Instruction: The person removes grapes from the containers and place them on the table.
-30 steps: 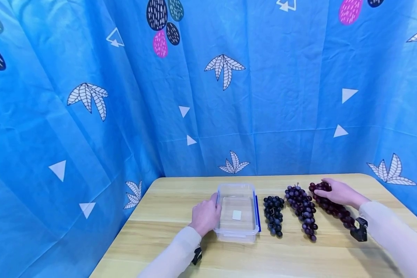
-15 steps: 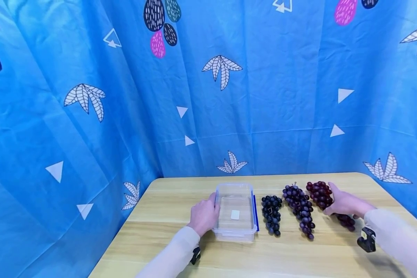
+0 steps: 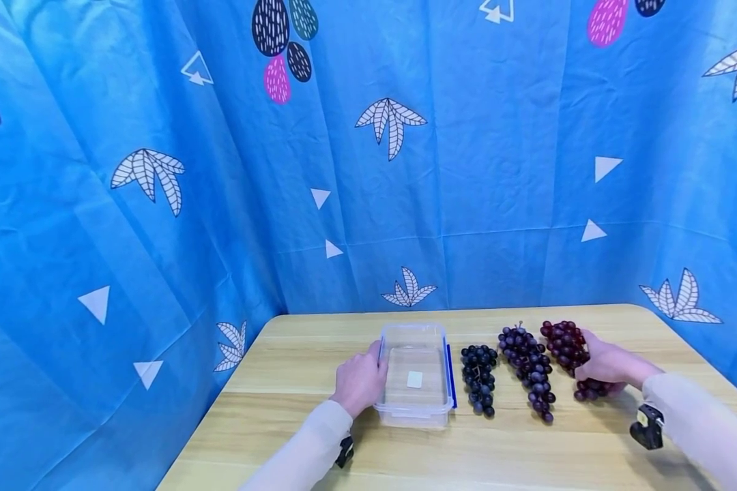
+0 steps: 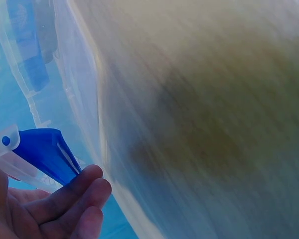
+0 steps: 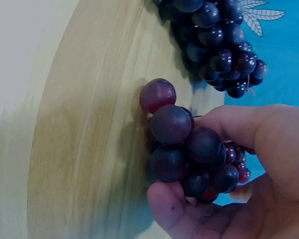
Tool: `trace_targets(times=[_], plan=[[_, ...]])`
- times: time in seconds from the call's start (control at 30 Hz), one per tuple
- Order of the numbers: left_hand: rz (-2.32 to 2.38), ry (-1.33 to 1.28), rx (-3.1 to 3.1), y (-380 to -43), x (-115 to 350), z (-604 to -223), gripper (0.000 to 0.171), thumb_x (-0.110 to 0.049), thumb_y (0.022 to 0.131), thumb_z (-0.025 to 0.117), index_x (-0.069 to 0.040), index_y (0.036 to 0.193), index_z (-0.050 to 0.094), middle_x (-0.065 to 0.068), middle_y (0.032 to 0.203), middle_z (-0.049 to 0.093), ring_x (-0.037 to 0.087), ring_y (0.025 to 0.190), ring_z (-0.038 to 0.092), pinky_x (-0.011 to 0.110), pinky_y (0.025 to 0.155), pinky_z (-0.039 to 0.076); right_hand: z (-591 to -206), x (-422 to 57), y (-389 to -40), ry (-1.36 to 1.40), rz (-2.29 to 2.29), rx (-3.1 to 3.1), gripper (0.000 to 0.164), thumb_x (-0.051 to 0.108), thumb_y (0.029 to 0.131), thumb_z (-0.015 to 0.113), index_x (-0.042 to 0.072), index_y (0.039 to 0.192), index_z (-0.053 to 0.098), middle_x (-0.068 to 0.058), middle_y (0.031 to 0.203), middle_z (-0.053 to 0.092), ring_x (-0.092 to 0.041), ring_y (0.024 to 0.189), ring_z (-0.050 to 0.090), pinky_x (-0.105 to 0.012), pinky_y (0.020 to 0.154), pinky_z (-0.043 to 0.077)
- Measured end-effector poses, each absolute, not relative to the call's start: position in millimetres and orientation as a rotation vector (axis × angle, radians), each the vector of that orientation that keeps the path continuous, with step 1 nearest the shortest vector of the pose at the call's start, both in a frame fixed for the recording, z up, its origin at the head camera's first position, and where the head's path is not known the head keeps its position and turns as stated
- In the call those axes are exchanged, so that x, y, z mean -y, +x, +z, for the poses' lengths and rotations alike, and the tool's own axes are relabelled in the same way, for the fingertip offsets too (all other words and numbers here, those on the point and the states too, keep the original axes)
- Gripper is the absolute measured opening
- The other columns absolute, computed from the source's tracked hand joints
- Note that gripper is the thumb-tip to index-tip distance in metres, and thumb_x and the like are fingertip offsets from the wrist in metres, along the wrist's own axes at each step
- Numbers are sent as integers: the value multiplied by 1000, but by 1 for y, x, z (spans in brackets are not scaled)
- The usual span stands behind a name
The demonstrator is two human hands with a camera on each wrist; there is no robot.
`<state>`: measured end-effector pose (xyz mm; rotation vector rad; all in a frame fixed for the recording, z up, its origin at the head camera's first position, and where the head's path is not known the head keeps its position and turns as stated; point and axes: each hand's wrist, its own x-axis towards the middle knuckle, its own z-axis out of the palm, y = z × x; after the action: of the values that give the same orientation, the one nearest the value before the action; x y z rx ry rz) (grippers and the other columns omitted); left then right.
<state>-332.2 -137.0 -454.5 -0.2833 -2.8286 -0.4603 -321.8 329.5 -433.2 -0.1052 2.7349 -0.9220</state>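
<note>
A clear plastic food container (image 3: 415, 413) stands without a lid on the table, a blue clip hanging along its right side. My left hand (image 3: 361, 382) holds its left wall, thumb by the rim; in the left wrist view the fingertips bend against another blue clip (image 4: 45, 149). Over the lower part of a dark red bunch of grapes (image 3: 564, 342) lies my right hand (image 3: 608, 361). Seen from the right wrist, thumb and fingers curl round these grapes (image 5: 172, 124) from both sides. The bunch's middle is partly hidden by the hand.
Between container and right hand lie a blue-black bunch of grapes (image 3: 480, 378) and a longer purple bunch (image 3: 531, 368). The wooden table (image 3: 497, 457) ends at a blue patterned curtain (image 3: 497, 170) behind and to the left.
My right hand has slid from the top of the red bunch down toward its lower end and now grips it there; the tip has swung left. The left hand keeps its place on the container.
</note>
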Motion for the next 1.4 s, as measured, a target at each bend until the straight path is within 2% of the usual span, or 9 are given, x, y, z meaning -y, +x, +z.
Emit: trace_targets(times=[0.27, 0.47, 0.6, 0.73, 0.77, 0.87, 1.0, 1.27, 1.4], plan=[[-471, -284, 2833, -333, 136, -455, 48, -38, 106, 43, -12, 146, 51, -1, 57, 48, 14, 47, 47, 31, 46, 38, -429, -326, -319, -80, -909, -2728, 109, 15, 85, 71, -11, 153, -10, -56, 128, 33, -22, 60, 58, -38, 54, 55], [-465, -290, 2827, -334, 136, -455, 48, -37, 106, 44, -12, 146, 51, -2, 57, 49, 14, 47, 47, 31, 47, 38, -433, -326, -317, -146, -843, -2797, 111, 20, 81, 75, -16, 150, -4, -56, 131, 33, -39, 81, 63, -49, 67, 54], [-458, -298, 2819, -335, 135, -456, 47, -38, 106, 43, -12, 145, 52, -2, 57, 49, 15, 49, 48, 32, 48, 39, -432, -328, -315, -132, -842, -2790, 116, 26, 82, 77, -15, 151, -7, -53, 123, 43, -30, 68, 59, -45, 61, 52], [-462, -303, 2820, -335, 135, -455, 47, -39, 107, 42, -13, 145, 52, -2, 57, 48, 15, 50, 47, 32, 49, 39, -430, -330, -313, -64, -855, -2769, 120, 32, 83, 77, -9, 153, -11, -51, 121, 44, -20, 58, 50, -37, 51, 50], [-466, -306, 2821, -335, 134, -455, 47, -39, 107, 42, -12, 145, 52, -2, 57, 48, 15, 49, 47, 32, 49, 39, -429, -331, -312, -60, -838, -2780, 121, 34, 82, 77, -9, 153, -10, -52, 123, 42, -22, 60, 51, -38, 51, 50], [-476, -319, 2829, -336, 134, -455, 46, -38, 106, 44, -12, 143, 53, -2, 59, 49, 14, 48, 47, 31, 48, 38, -426, -332, -311, -112, -750, -2849, 120, 39, 83, 77, -16, 151, -4, -54, 135, 33, -47, 83, 61, -55, 70, 55], [-473, -334, 2838, -337, 135, -455, 44, -36, 104, 48, -12, 141, 54, -1, 63, 52, 14, 46, 47, 31, 45, 38, -421, -329, -311, -224, -645, -2954, 109, 41, 87, 74, -22, 147, 9, -54, 136, 29, -69, 119, 39, -73, 93, 40], [-347, -347, 2840, -336, 138, -449, 44, -40, 103, 48, -12, 135, 58, 2, 67, 58, 16, 51, 50, 31, 45, 39, -407, -296, -301, -453, -589, -3157, 87, 38, 90, 72, -10, 151, 31, -42, 141, 43, -61, 125, 45, -71, 99, 39], [-224, -373, 2806, -329, 137, -441, 54, -49, 101, 47, -11, 139, 58, 10, 95, 72, 26, 80, 66, 41, 64, 53, -401, -271, -292, -592, -528, -3226, 86, 57, 91, 66, 2, 152, 41, -31, 148, 45, -55, 130, 46, -72, 102, 36]])
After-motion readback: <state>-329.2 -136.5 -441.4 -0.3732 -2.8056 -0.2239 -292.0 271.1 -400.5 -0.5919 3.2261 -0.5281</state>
